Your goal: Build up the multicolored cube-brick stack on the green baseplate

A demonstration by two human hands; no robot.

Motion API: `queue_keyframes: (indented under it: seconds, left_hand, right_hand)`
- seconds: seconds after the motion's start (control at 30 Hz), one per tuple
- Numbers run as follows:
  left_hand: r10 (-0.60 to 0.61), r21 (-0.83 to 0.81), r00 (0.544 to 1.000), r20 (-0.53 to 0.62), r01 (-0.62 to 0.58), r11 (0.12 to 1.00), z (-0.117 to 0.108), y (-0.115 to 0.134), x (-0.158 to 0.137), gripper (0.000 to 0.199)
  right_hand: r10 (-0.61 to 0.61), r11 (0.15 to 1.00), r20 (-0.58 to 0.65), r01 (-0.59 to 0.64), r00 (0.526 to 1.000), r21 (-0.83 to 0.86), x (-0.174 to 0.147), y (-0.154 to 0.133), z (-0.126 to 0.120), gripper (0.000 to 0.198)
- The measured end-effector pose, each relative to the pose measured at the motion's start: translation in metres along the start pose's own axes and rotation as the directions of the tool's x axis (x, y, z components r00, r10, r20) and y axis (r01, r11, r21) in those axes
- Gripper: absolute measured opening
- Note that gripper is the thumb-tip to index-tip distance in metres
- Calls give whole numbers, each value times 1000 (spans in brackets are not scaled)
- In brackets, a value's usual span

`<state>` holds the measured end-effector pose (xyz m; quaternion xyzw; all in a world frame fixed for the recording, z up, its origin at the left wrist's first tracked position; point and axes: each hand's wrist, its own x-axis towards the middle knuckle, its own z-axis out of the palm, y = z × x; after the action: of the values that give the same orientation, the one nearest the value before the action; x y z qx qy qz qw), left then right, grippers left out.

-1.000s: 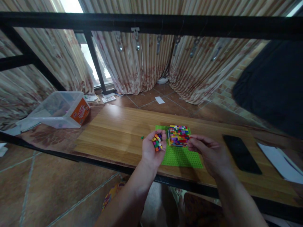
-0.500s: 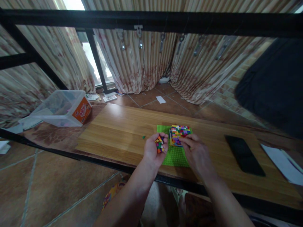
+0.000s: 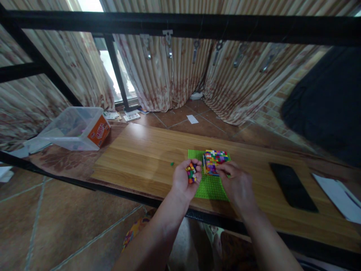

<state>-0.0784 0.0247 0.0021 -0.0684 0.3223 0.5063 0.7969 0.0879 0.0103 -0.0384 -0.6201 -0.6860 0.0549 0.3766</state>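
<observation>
Seemingly we're fitting bricks (image 3: 191, 175), left hand (image 3: 182, 181) cupping many, right hand (image 3: 238, 183) pinched narrow at the block (image 3: 216, 157); next calls for alignment.

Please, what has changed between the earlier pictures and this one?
The right hand moved left, from the right edge of the block to its front. Whether it let go of anything is unclear. The left hand still holds bricks; the block stays on the board.
</observation>
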Motion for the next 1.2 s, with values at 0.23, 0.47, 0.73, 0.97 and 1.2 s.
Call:
queue_keyframes:
  seconds: [0.23, 0.47, 0.73, 0.97, 1.2]
  left_hand:
    - [2, -12, 1000, 16, -2, 1000, -1, 0, 0, 30]
    - [41, -66, 999, 14, -40, 997, 2, -2, 1, 32]
    - [76, -140, 997, 31, -71, 988, 5, -10, 2, 33]
    - [60, -79, 993, 103, -52, 996, 6, -13, 2, 31]
    - [30, -35, 979, 204, -23, 999, 1, -17, 2, 30]
  right_hand:
    - [-23, 1000, -1, 23, 1000, -18, -6, -2, 3, 28]
    - [-28, 998, -42, 25, 999, -65, -14, -3, 5, 31]
    - [-4, 1000, -111, 6, 994, 21, -16, -12, -8, 29]
    - [24, 938, 63, -44, 998, 343, -26, -46, -17, 18]
    - [89, 918, 150, -139, 985, 371, -28, -56, -5, 16]
